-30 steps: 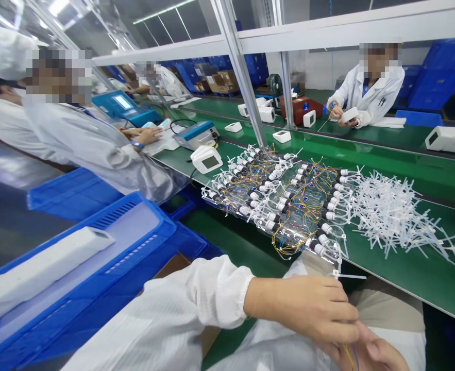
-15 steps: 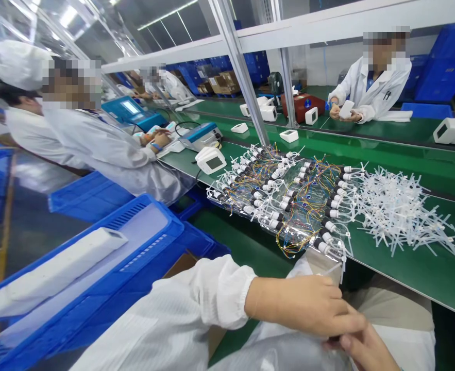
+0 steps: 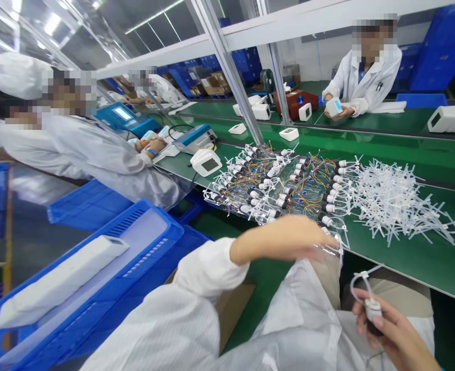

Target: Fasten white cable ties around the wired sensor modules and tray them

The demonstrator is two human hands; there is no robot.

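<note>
My right hand (image 3: 389,330) is low at the bottom right, over my lap, with its fingers closed on a small white and black wired part (image 3: 373,309) that has a white cable tie looped above it. My left hand (image 3: 289,238) is raised at the near edge of the green bench (image 3: 405,257), palm down and blurred by motion, beside a clear sheet covered with several of the same wired parts (image 3: 289,190). A heap of loose white cable ties (image 3: 395,201) lies to the right of that sheet.
A blue crate (image 3: 96,268) holding a long white foam block (image 3: 61,278) stands at my left. A person in white sits left of me at the bench with a white device (image 3: 206,162) nearby. Another person sits across, beyond an aluminium post (image 3: 231,77).
My hands were together over my lap. The left has lifted up and away to the sheet's near edge; the right stays low, now showing the part with its tie looped.
</note>
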